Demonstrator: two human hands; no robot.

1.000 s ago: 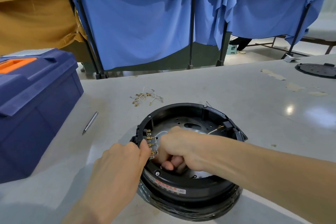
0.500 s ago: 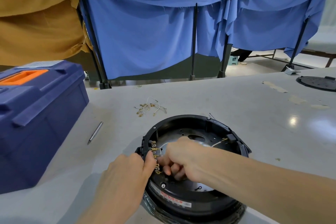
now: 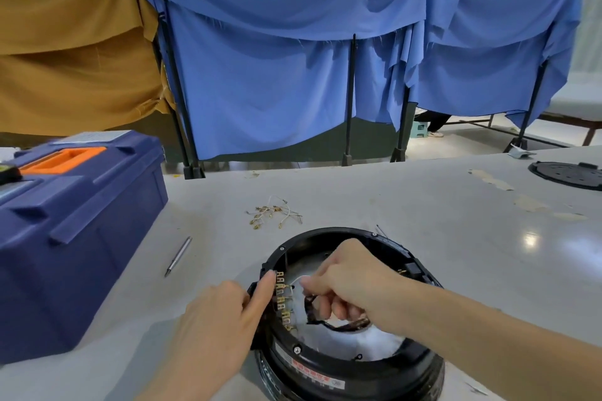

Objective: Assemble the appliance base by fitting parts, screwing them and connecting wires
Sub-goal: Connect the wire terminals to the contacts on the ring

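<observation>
A round black appliance base [image 3: 338, 371] lies on the grey table [image 3: 439, 238] near the front edge, open side up. A row of brass terminals [image 3: 282, 298] runs along its left inner wall. My left hand [image 3: 224, 325] rests against the base's left rim, one finger touching the terminal block. My right hand [image 3: 345, 280] reaches inside the base and pinches a thin white wire [image 3: 298, 282] close to the terminals. Its lower fingers are curled over a dark wire loop [image 3: 329, 324].
A blue toolbox [image 3: 71, 238] with an orange handle stands at the left. A metal screwdriver bit [image 3: 178, 256] lies beside it. Loose wires with brass connectors [image 3: 273, 215] lie behind the base. A black round plate [image 3: 568, 174] sits at the far right. Blue cloth screens stand behind.
The camera has tilted up. My right hand has lifted slightly inside the base and now shows a white wire pinched at the terminals. My left hand stays at the rim.
</observation>
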